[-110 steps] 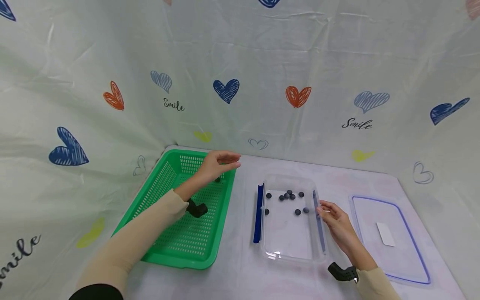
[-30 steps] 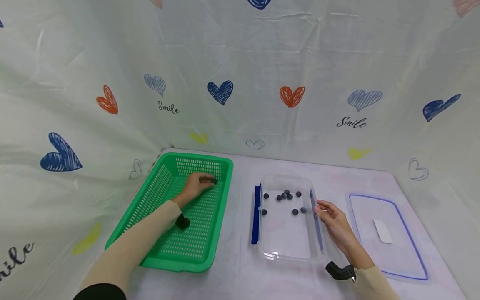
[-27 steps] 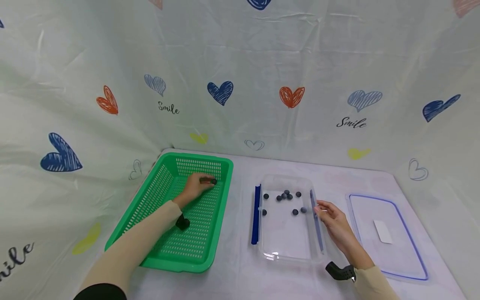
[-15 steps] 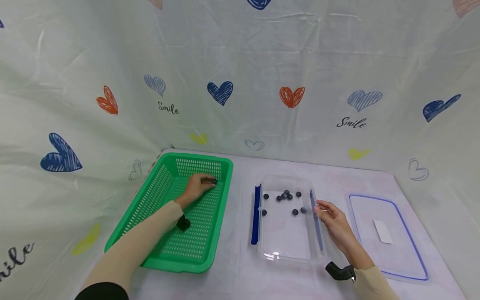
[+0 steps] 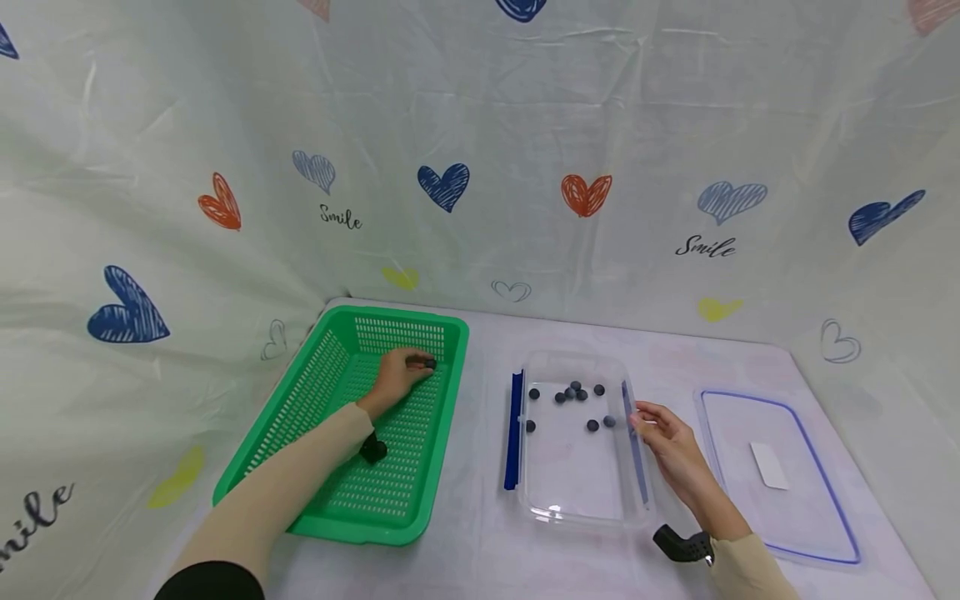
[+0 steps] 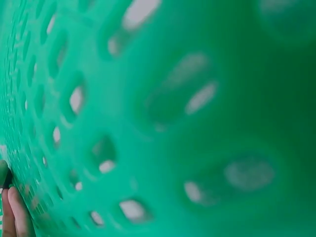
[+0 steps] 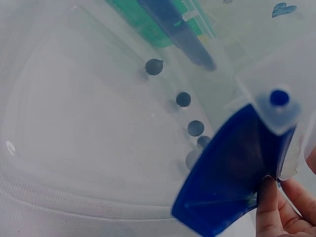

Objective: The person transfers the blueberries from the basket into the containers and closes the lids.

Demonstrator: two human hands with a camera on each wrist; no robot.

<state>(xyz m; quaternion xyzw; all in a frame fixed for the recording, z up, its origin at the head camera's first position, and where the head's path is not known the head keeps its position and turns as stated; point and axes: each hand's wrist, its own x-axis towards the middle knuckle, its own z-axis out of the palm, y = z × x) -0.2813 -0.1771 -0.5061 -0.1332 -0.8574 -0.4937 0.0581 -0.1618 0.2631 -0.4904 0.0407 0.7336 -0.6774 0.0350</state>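
My left hand [image 5: 399,379] is inside the green basket [image 5: 459,367], by its right wall at the far end. Thumb and fingers pinch a dark blueberry [image 5: 431,363] there; the left wrist view catches only the fingertips [image 6: 17,212] and a dark edge of the berry. My right hand [image 5: 675,450] holds the blue side latch [image 7: 222,182] of a clear plastic box [image 5: 573,515] between thumb and fingers. Several blueberries [image 5: 592,425] lie loose on the box floor, mostly toward the far end, some of them clustered.
The other blue latch [image 5: 514,433] hangs out on the box's left side, facing the basket. A clear lid with a blue seal [image 5: 817,458] and a white label [image 5: 769,465] lies flat at the right. A curtain with printed hearts [image 5: 442,187] hangs behind the table.
Earlier my left hand was raised over the basket's far right rim. It has come down inside and pinches a blueberry, shifting only slightly over the last second. The right hand stays at the latch.
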